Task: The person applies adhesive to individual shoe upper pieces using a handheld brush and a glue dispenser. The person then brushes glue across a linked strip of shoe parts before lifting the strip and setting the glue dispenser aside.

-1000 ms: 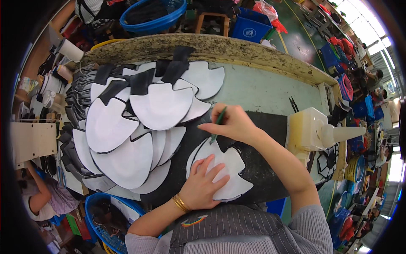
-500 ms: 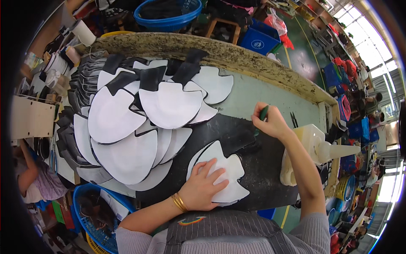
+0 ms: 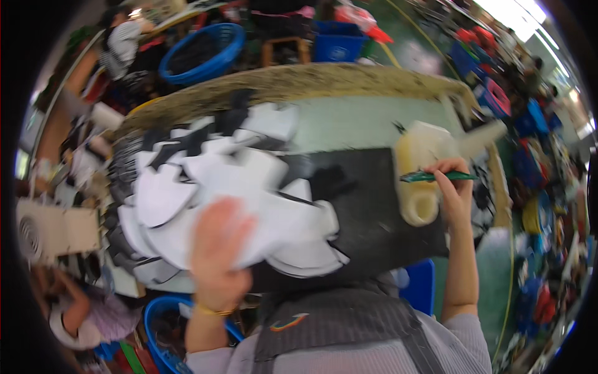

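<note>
My right hand (image 3: pixel 456 187) is closed around a slim green pen-like tool (image 3: pixel 436 177). It is beside a yellowish translucent plastic bottle (image 3: pixel 405 149) with a long pale spout, and the tool crosses in front of the bottle. Smeared by motion, my left hand (image 3: pixel 219 249) is over the left side of a loose heap of white shoe-upper-like pieces (image 3: pixel 163 193) with black edges. A blurred white piece (image 3: pixel 261 212) lies right beside its fingers; whether they grip it I cannot tell. More white pieces (image 3: pixel 305 257) lie toward the near edge, on a black mat (image 3: pixel 367 212).
A worn raised rim (image 3: pixel 311 78) bounds the pale green table at the back. Blue baskets (image 3: pixel 202 53) stand beyond it and at the near left (image 3: pixel 163 311). A cream box-like machine part (image 3: pixel 59 230) is at left. Another person (image 3: pixel 81 311) sits at the lower left.
My left hand has moved left, off the near white piece and over to the heap. My right hand has moved right, to beside the bottle, keeping the green tool. The whole view has shifted.
</note>
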